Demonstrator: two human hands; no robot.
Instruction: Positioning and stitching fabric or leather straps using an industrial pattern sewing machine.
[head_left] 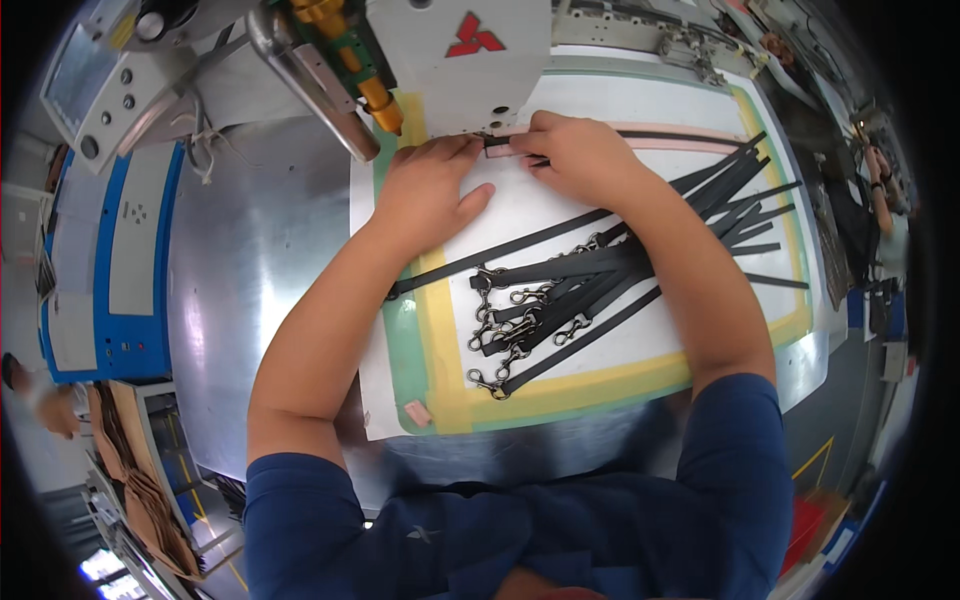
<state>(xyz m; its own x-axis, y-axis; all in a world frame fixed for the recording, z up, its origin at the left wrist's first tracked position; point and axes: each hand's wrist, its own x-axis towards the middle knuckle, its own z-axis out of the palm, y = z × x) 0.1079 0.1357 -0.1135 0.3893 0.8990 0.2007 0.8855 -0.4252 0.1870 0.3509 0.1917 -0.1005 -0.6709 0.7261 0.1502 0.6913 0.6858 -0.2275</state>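
Note:
A black strap (665, 137) lies along a pale pink guide strip (700, 145) under the head of a sewing machine (460, 70). My right hand (582, 165) is closed on this strap, its fingers curled down at the strip. Beside the machine head, my left hand (428, 188) lies with fingers stretched toward the strap's end and thumb apart; its fingertips partly hide that end. Below my hands, a pile of black straps (590, 290) with metal snap hooks (487, 378) is spread on the white work sheet (440, 395). My right forearm covers part of the pile.
Yellow and green tape (440, 340) borders the sheet on a shiny metal table (240, 270). A metal tube (335, 110) and a gold-coloured rod (375, 95) hang close to my left hand. A blue and white control box (135, 270) stands at left. Another person's hand shows at far left.

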